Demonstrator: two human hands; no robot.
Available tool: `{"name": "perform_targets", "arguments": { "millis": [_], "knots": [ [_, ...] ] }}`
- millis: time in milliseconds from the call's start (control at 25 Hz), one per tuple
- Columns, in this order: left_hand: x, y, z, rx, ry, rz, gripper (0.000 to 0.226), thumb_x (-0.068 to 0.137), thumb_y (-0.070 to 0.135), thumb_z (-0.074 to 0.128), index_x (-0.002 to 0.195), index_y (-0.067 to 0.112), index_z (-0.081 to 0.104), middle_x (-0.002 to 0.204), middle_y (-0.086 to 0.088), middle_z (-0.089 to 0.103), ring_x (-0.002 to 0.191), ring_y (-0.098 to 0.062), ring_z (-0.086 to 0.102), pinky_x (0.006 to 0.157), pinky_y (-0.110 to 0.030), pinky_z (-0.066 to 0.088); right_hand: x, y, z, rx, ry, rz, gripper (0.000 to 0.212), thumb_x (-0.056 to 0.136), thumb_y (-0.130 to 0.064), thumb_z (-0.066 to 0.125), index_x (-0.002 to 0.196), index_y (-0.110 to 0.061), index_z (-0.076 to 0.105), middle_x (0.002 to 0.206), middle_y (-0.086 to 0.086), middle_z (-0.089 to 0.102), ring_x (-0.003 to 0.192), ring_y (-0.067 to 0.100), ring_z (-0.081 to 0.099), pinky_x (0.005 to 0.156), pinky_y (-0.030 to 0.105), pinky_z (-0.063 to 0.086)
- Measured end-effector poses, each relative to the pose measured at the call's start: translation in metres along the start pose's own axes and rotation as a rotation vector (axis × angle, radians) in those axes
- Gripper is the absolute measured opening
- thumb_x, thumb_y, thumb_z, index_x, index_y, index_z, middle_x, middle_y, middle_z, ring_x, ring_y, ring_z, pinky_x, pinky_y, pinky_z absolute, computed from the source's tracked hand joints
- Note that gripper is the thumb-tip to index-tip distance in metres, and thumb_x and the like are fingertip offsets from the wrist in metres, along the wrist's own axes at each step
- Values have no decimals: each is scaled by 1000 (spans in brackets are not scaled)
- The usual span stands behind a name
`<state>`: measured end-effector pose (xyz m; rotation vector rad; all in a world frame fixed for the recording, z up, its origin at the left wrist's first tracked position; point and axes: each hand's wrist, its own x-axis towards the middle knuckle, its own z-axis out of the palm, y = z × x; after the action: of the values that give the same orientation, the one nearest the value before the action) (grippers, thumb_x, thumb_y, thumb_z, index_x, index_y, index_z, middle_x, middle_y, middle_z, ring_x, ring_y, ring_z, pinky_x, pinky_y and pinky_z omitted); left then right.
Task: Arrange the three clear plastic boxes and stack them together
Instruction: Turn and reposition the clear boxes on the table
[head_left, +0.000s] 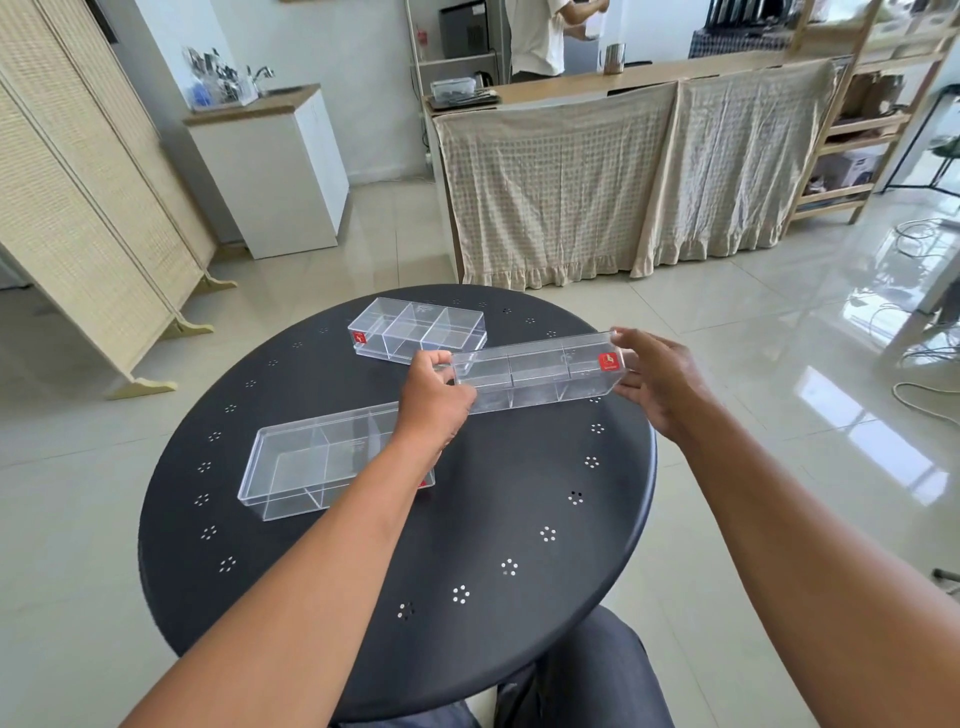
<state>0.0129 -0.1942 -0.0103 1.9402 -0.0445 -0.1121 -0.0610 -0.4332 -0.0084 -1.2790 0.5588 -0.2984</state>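
Head view: a round black surface (519, 519) carries two clear divided boxes. The far box (418, 329) sits near the far edge; the near box (317, 462) lies toward the left edge, partly hidden by the left forearm. The third box (540, 374) is held up over the right half of the surface, tilted, a red label at its right end. The left hand (434, 400) has its grip closed on the box's left end, while the right hand (657, 382) clasps the right end.
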Motion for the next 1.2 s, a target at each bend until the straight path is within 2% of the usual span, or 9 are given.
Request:
{"name": "perform_targets", "arguments": {
  "millis": [160, 320, 480, 600, 680, 800, 880, 1040, 1200],
  "knots": [
    [-11, 4, 1, 65, 74, -39, 25, 74, 29, 64, 95, 18, 57, 90, -2, 72, 82, -26, 68, 82, -44, 58, -9, 12, -2, 35, 124, -12, 13, 99, -24, 70, 105, -13, 74, 127, 27, 73, 120, 37, 71, 104, 44, 56],
    [-19, -1, -2, 182, 62, 18, 13, 79, 30, 62, 74, 18, 60, 66, -9, 57, 60, -25, 51, 65, -36, 50, -22, 15, -8, 42, 117, -41, 27, 99, -15, 67, 122, -2, 73, 130, 32, 70, 112, 35, 72, 104, 43, 56],
    [-30, -8, -10, 264, -3, 48, 20, 73, 14, 66, 84, 21, 51, 79, -3, 52, 71, -21, 47, 67, -32, 39, -32, 20, -16, -60, 130, -53, 14, 97, -16, 70, 100, -4, 77, 114, 33, 75, 87, 30, 72, 101, 49, 57],
    [-41, -18, -8, 376, -5, 55, 32, 76, 5, 66, 106, 17, 67, 102, -6, 65, 91, -31, 63, 76, -32, 51, -30, 36, -19, -181, 120, -48, 11, 95, -11, 72, 85, -12, 78, 90, 16, 78, 76, 20, 71, 82, 36, 67],
    [-44, -21, -6, 414, -11, 61, 37, 80, 3, 64, 115, 13, 68, 108, -8, 67, 101, -31, 63, 78, -28, 48, -27, 46, -18, -234, 118, -61, 13, 93, -5, 71, 89, -13, 81, 73, -2, 80, 67, 12, 71, 66, 24, 60],
    [-45, -18, -7, 436, -55, 73, 39, 82, 7, 62, 121, 5, 67, 113, -13, 71, 98, -32, 64, 67, -23, 41, -22, 48, -18, -338, 142, -89, 14, 90, -9, 73, 98, -15, 82, 72, -11, 80, 77, 15, 74, 78, 31, 60],
    [-44, -9, -15, 432, -52, 122, 46, 84, 14, 62, 129, 8, 65, 121, -7, 71, 95, -23, 63, 74, -22, 41, -21, 40, -14, -492, 181, -161, 18, 87, -14, 71, 98, -23, 82, 82, -15, 78, 87, 12, 74, 88, 30, 58],
    [-12, 13, -55, 313, 105, 209, 34, 85, 16, 64, 117, 10, 73, 115, -5, 76, 101, -19, 70, 82, -21, 43, -17, 7, 14, -637, 223, -343, 26, 89, -22, 67, 111, -24, 82, 83, -15, 72, 79, 0, 67, 75, 9, 45],
    [49, 10, -104, 269, 161, 138, 26, 86, 18, 65, 108, 11, 77, 107, -8, 78, 96, -27, 73, 90, -32, 56, 11, -12, 71, -634, 123, -385, 19, 89, -26, 74, 104, -19, 83, 92, -3, 80, 92, 15, 73, 96, 34, 58]
  ]
}}
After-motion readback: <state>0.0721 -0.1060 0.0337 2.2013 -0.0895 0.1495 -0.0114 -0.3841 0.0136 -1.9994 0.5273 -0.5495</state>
